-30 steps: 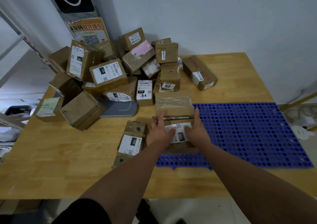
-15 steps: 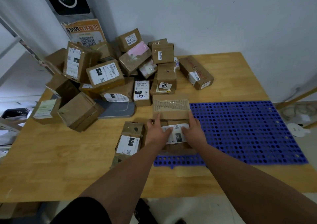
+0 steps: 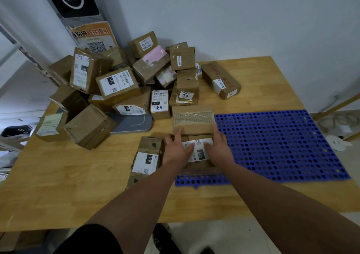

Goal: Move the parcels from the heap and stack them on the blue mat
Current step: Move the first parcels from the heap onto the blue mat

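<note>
Left hand (image 3: 178,151) and right hand (image 3: 218,149) lie flat, open-fingered, atop the 032 parcel (image 3: 201,153); blue mat (image 3: 282,140) beneath.

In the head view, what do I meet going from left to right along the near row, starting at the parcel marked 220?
parcel 220 → left hand → parcel 032 → right hand → blue mat

The heap (image 3: 124,86) fills the upper left of the surface (image 3: 58,185). The mat (image 3: 282,142) lies at centre right. On the mat's left end sits the near parcel (image 3: 200,153), with the far parcel (image 3: 192,120) directly above it in the frame. The side parcel (image 3: 146,160) lies just left of them, off the mat. The lone parcel (image 3: 221,79) lies right of the heap, above the mat.
</note>
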`<state>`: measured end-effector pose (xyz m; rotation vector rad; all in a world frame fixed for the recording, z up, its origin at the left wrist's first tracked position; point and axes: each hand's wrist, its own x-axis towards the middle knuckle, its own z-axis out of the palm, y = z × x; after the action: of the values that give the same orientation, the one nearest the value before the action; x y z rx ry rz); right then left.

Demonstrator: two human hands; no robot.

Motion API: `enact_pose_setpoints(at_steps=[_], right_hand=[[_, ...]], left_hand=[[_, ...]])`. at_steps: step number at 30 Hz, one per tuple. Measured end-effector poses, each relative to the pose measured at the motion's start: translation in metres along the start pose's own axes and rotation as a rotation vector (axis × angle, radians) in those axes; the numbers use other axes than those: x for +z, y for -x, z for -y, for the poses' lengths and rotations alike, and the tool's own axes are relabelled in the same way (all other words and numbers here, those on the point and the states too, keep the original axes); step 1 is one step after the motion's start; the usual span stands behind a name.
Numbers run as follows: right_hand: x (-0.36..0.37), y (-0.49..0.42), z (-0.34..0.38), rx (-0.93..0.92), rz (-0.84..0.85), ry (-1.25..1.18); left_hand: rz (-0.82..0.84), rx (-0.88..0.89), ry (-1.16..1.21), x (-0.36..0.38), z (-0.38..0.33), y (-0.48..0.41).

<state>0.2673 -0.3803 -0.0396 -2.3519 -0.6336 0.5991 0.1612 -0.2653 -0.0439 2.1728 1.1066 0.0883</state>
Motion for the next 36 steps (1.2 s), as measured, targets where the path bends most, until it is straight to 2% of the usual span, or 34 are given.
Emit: enact_pose_setpoints(at_steps=[4,11,16,20,27,31,36], right_hand=[[0.000,-0.001,0.004,0.025,-0.014,0.088],[-0.002,0.013,0.015,0.044,-0.048,0.209],[-0.002,0.042,0.026,-0.051,-0.113,0.325],[0.013,0.067,0.045,-0.168,-0.139,0.397],[0.057,0.094,0.082,-0.449,-0.025,0.457],[0.083,0.086,0.109,-0.484,0.041,0.476],[0.137,0.068,0.150,-0.437,0.141,0.498]], left_hand=[[-0.058,-0.009,-0.286,0.000,-0.004,0.001],[-0.130,0.069,-0.352,0.000,-0.005,0.019],[-0.157,0.080,-0.345,-0.008,0.002,0.046],[-0.169,-0.001,-0.340,-0.014,0.023,0.076],[-0.164,-0.215,-0.341,-0.023,0.089,0.112],[-0.181,-0.315,-0.250,-0.045,0.113,0.099],[-0.181,-0.383,-0.224,-0.084,0.157,0.072]])
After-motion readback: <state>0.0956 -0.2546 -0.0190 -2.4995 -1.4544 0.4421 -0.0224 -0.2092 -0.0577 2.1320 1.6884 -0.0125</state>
